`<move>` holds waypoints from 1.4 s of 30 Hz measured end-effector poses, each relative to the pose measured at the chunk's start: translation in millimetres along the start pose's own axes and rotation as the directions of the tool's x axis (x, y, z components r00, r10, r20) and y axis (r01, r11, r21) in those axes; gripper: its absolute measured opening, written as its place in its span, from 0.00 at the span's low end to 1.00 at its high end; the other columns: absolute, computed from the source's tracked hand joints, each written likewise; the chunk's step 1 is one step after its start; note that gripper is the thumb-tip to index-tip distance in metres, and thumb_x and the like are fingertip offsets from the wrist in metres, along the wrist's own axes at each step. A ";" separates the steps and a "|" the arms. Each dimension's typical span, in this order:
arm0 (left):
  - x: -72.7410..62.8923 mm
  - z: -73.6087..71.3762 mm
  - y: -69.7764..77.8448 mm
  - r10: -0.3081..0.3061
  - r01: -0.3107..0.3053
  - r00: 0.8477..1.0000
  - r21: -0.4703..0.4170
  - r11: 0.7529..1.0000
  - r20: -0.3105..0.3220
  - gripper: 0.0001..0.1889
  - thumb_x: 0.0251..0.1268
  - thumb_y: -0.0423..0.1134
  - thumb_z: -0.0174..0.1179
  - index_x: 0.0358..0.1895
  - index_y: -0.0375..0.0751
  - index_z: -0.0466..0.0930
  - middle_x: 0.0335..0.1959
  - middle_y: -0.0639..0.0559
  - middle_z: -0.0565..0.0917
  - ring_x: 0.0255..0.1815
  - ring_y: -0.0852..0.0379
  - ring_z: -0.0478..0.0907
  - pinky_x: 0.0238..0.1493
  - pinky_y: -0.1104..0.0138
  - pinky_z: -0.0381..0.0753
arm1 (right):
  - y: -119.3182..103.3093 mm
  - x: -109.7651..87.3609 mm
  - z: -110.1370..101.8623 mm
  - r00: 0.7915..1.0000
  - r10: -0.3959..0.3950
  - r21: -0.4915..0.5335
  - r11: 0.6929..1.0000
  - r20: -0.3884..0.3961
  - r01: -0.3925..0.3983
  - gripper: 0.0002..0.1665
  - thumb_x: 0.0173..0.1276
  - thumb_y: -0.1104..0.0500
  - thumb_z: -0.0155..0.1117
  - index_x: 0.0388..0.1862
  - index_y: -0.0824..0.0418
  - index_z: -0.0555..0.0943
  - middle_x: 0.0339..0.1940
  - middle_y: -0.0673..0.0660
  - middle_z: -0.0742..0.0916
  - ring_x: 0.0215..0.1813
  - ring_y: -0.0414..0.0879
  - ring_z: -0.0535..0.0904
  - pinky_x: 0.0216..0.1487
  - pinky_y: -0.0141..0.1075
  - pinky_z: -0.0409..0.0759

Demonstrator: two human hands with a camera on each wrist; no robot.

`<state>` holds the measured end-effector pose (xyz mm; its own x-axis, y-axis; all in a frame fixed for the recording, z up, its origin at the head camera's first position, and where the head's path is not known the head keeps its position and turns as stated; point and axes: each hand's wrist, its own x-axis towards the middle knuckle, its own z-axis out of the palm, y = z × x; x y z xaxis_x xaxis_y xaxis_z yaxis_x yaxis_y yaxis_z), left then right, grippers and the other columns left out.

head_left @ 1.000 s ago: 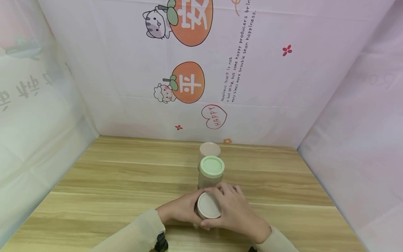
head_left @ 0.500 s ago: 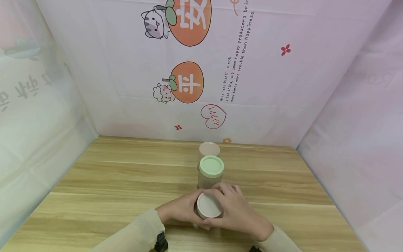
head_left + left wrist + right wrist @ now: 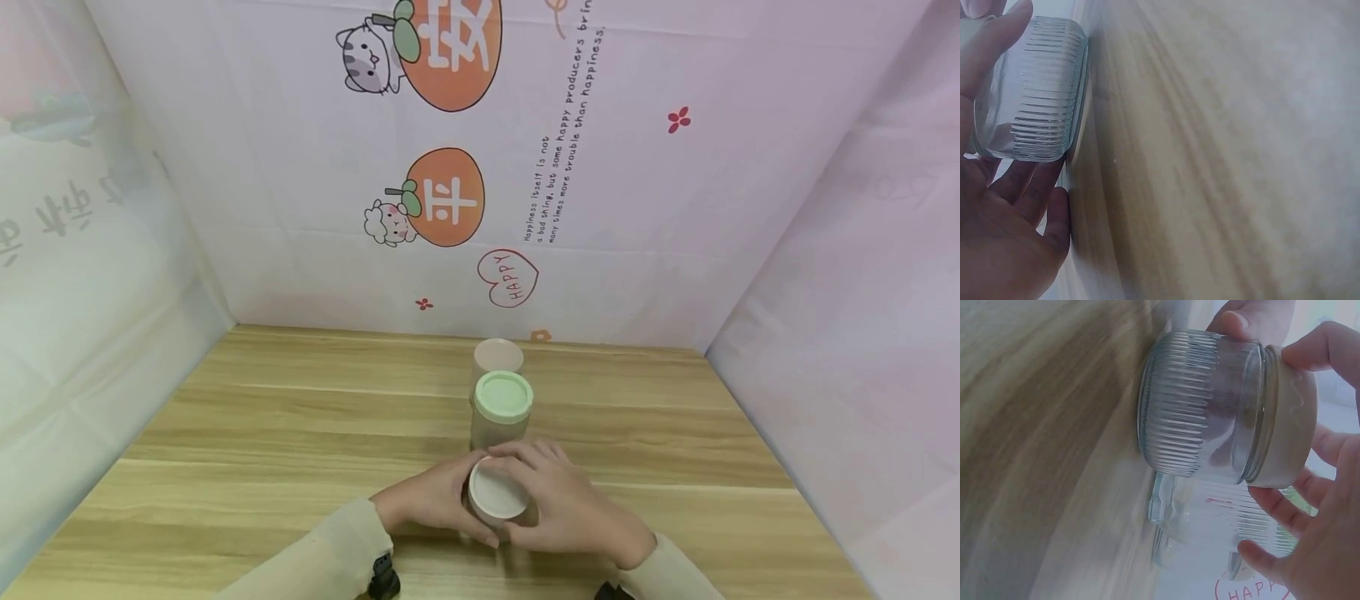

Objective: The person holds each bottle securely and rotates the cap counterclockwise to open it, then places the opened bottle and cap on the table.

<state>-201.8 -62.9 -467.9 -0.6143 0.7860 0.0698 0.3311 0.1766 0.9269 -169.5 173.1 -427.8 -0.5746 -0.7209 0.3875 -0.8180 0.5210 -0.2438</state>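
A clear glass jar (image 3: 1191, 406) with a ribbed lower body stands on the table, a cream lid (image 3: 500, 487) on its mouth. My left hand (image 3: 437, 498) wraps round the jar's body from the left. In the left wrist view its thumb lies across the glass (image 3: 1047, 94). From the right, my right hand (image 3: 566, 504) holds the lid's rim. The right wrist view has its thumb on one side of the lid and its fingertips on the other. Whether the lid is loose on the jar, I cannot tell.
Directly behind the held jar stands a glass jar with a green lid (image 3: 504, 397). Further back is another with a pale pink-beige lid (image 3: 498, 356). All stand in a line on the wood-grain table (image 3: 300, 417). Printed cloth (image 3: 622, 275) hangs behind and at both sides.
My right hand has shifted slightly right round the lid, its thumb moving away from my left fingertips. The left hand stays in place on the jar.
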 end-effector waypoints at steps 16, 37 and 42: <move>1.0 -0.8 -1.0 0.025 -0.025 0.999 0.000 1.000 0.025 0.48 0.52 0.46 0.79 0.74 0.63 0.58 0.64 0.60 0.74 0.62 0.59 0.73 0.64 0.62 0.70 | -3.3 -1.7 0.0 1.000 -0.015 0.051 0.999 0.023 0.014 0.42 0.59 0.41 0.74 0.71 0.47 0.71 0.72 0.53 0.72 0.72 0.48 0.67 0.61 0.55 0.70; 0.0 -0.1 0.5 0.015 -0.015 1.000 0.034 0.999 0.001 0.48 0.51 0.47 0.79 0.74 0.62 0.58 0.65 0.61 0.73 0.64 0.60 0.71 0.65 0.61 0.69 | -9.2 0.2 5.0 0.991 0.112 -0.174 0.977 -0.076 -0.124 0.52 0.53 0.20 0.64 0.68 0.50 0.76 0.55 0.50 0.78 0.58 0.50 0.74 0.54 0.50 0.72; -0.1 -0.1 0.0 0.006 -0.006 1.000 0.019 1.000 0.002 0.48 0.51 0.46 0.79 0.73 0.62 0.59 0.64 0.61 0.74 0.64 0.60 0.72 0.65 0.61 0.69 | -9.2 0.0 5.0 0.992 0.109 -0.162 0.980 -0.064 -0.118 0.51 0.55 0.21 0.65 0.69 0.51 0.76 0.55 0.50 0.77 0.58 0.50 0.73 0.55 0.50 0.72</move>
<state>-201.8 -63.1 -467.9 -0.6113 0.7879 0.0743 0.3478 0.1831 0.9195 -162.1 166.0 -430.0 -0.6572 -0.6291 0.4151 -0.7296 0.6693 -0.1406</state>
